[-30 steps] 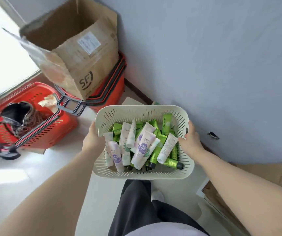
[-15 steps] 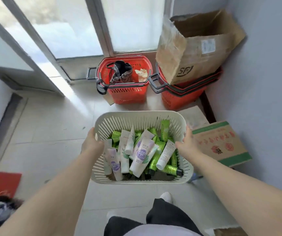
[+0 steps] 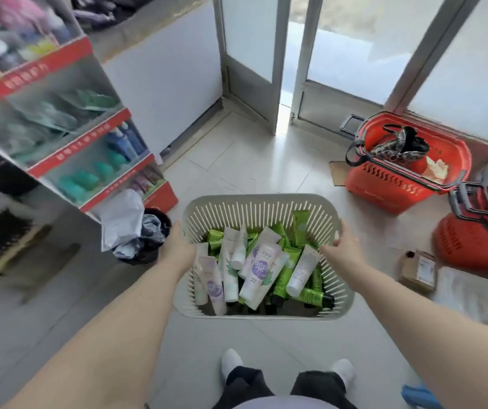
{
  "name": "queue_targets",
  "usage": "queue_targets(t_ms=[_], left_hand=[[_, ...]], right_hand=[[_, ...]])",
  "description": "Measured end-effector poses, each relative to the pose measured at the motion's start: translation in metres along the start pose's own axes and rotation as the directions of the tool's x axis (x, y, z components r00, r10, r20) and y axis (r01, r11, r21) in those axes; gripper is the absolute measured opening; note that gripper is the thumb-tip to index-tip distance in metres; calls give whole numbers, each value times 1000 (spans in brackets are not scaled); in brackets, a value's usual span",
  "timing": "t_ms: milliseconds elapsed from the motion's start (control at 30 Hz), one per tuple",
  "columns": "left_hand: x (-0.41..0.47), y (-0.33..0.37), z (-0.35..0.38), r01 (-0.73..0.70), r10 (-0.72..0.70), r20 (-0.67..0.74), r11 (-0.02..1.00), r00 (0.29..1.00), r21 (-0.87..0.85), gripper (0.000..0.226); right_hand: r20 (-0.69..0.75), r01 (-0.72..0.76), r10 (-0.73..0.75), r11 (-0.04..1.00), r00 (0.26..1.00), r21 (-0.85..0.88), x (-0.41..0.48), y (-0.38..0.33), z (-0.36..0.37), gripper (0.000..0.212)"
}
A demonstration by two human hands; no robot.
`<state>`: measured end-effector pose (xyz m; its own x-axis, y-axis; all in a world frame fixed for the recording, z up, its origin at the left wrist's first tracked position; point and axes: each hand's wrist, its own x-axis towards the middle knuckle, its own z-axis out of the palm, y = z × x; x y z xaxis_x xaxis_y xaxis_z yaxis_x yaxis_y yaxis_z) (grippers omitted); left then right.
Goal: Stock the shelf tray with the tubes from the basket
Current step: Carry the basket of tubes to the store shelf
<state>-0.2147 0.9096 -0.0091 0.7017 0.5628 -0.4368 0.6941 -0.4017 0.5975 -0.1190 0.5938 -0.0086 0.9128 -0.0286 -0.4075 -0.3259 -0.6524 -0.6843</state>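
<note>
I carry a cream slotted basket (image 3: 254, 208) in front of me at waist height. It holds several tubes (image 3: 261, 265), white with purple labels and green ones, lying in a loose pile. My left hand (image 3: 177, 249) grips the basket's left rim. My right hand (image 3: 344, 243) grips its right rim. A shelf unit (image 3: 68, 154) with red price strips stands at the left, blurred, with bottles and packets on its tiers. Which tray on it takes the tubes I cannot tell.
A black bin (image 3: 145, 240) with white plastic in it sits by the shelf's foot. Red shopping baskets (image 3: 399, 178) stand at the right near glass doors (image 3: 337, 54). A small cardboard box (image 3: 418, 270) lies on the tiled floor at the right.
My view has swung left: the cardboard box and wall left the frame, the shelf unit came in at the left. Both hands keep hold of the basket.
</note>
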Motion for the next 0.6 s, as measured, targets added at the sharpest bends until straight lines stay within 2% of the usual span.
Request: queue_targets(t_ms=[133, 267, 400, 600], left_hand=[[7, -71, -69, 133, -138, -103, 989, 985, -60, 63], [9, -135, -129, 270, -306, -229, 947, 924, -174, 66], [7, -183, -175, 360, -424, -353, 903, 834, -235, 60], [1, -232, -238, 484, -630, -412, 773, 658, -410, 56]], right_hand=[[156, 71, -70, 998, 985, 3, 4, -67, 83, 80], [316, 162, -140, 986, 938, -42, 4, -138, 166, 84], [442, 269, -202, 958, 874, -95, 2, -198, 239, 83], [619, 493, -306, 856, 723, -154, -16, -287, 334, 83]])
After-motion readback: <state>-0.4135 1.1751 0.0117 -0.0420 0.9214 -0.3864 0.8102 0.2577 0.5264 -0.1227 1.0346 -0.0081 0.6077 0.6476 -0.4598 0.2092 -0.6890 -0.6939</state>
